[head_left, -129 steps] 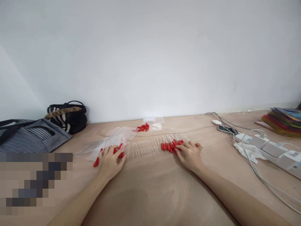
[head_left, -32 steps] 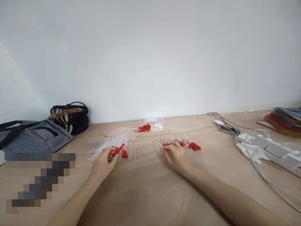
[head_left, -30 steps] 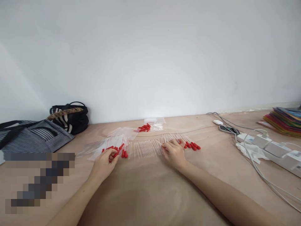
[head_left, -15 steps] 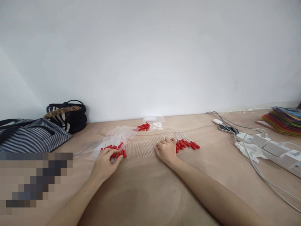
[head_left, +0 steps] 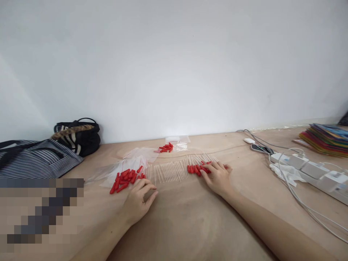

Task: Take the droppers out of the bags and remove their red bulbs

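My left hand [head_left: 141, 198] is in the middle left, fingers curved and thumb apart, with nothing visible in it. It rests beside a pile of small red club-shaped pieces [head_left: 125, 175] lying on clear plastic bags [head_left: 116, 170]. To its right, thin pale sticks [head_left: 170, 172] lie side by side in a row. My right hand [head_left: 219, 177] lies with fingers spread over red-ended sticks [head_left: 196, 169] at the right end of the row. Its fingertips touch the red ends and hide some of them.
A clear bag [head_left: 177, 139] with more red pieces [head_left: 166, 147] lies near the wall. Two bags, one striped [head_left: 40, 156] and one black [head_left: 88, 136], stand at left. At right are a power strip [head_left: 323, 177] with chargers and cables, a phone [head_left: 261, 148] and a stack of colourful packets [head_left: 324, 139].
My right hand has moved right, from the bare sticks onto the red-ended ones. My left hand has drawn back and right, uncovering more of the red pile.
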Demonstrator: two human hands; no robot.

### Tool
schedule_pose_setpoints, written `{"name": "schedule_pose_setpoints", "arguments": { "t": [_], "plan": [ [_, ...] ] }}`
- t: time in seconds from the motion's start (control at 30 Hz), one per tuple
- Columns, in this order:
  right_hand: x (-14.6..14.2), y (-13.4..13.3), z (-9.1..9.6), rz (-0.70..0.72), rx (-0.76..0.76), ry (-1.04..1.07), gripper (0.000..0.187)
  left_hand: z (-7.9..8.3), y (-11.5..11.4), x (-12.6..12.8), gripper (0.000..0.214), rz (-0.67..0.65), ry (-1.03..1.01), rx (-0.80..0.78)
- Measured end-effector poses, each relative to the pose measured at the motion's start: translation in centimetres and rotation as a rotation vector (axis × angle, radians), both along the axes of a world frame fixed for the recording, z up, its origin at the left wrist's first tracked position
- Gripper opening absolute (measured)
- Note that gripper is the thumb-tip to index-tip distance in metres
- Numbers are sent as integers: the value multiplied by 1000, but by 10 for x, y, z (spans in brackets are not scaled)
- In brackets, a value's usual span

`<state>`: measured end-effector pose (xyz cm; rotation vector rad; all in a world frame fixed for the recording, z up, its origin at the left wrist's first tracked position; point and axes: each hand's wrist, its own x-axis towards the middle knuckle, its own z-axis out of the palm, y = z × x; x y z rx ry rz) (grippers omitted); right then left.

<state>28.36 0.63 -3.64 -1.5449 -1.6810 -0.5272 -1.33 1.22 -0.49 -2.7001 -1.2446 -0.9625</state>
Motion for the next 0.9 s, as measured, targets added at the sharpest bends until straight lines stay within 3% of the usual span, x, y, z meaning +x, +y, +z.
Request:
{"name": "schedule_pose_setpoints", "arguments": {
  "t": [0.47, 0.7, 0.8, 0.9],
  "plan": [
    [15, 4, -4, 54, -110, -112, 13, -4, 2, 1, 18, -64, 28, -118],
    [12, 10, -7, 17, -24, -35, 23, 1, -1, 5, 17, -78, -39, -169],
    [8, 7, 0, 38, 79, -28, 24, 1, -6, 13, 18, -42, -177, -312],
    [-3, -4, 7, 144, 193, -29, 22, -3, -12, 30, 23, -26, -410, -626]
  ]
}}
